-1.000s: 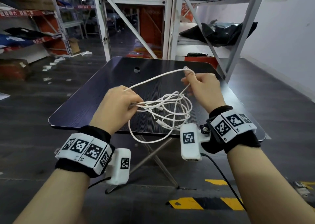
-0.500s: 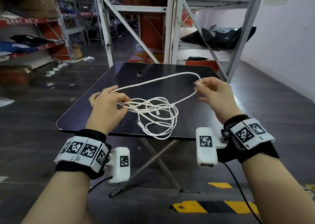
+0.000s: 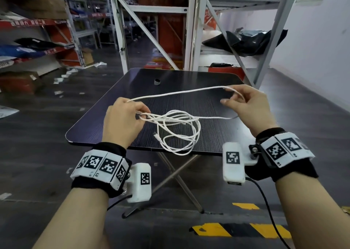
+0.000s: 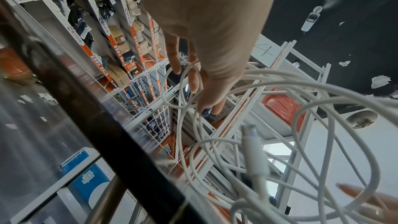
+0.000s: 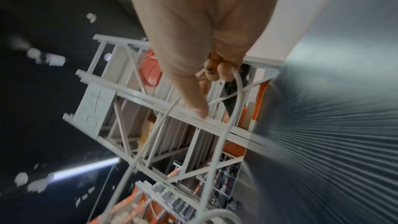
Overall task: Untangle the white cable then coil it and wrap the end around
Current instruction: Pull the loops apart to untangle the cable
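Note:
A white cable [image 3: 178, 133] hangs in several loose loops over the near half of a dark table [image 3: 189, 78]. My left hand [image 3: 123, 120] grips the gathered loops at their left side; in the left wrist view the left hand [image 4: 200, 81] has cable [image 4: 247, 125] loops round its fingers, and a white plug [image 4: 254, 152] dangles below. My right hand [image 3: 244, 104] holds a long strand looped over its curled fingers at the right; in the right wrist view the right hand [image 5: 213, 74] has the cable [image 5: 234, 101] running under the fingertips. One strand stretches taut between both hands.
A small grey ring-shaped object [image 3: 157, 82] sits at the table's far middle. White metal shelving [image 3: 191, 31] stands just behind the table, with black bags [image 3: 244, 42] on a shelf. Red racks [image 3: 37, 32] and scattered paper line the left floor. Yellow-black floor tape [image 3: 240, 229] lies below.
My hands have moved apart: the right hand pulled its loop out to the right, stretching a long strand across. The bundle of loops has spread wider and flatter over the table.

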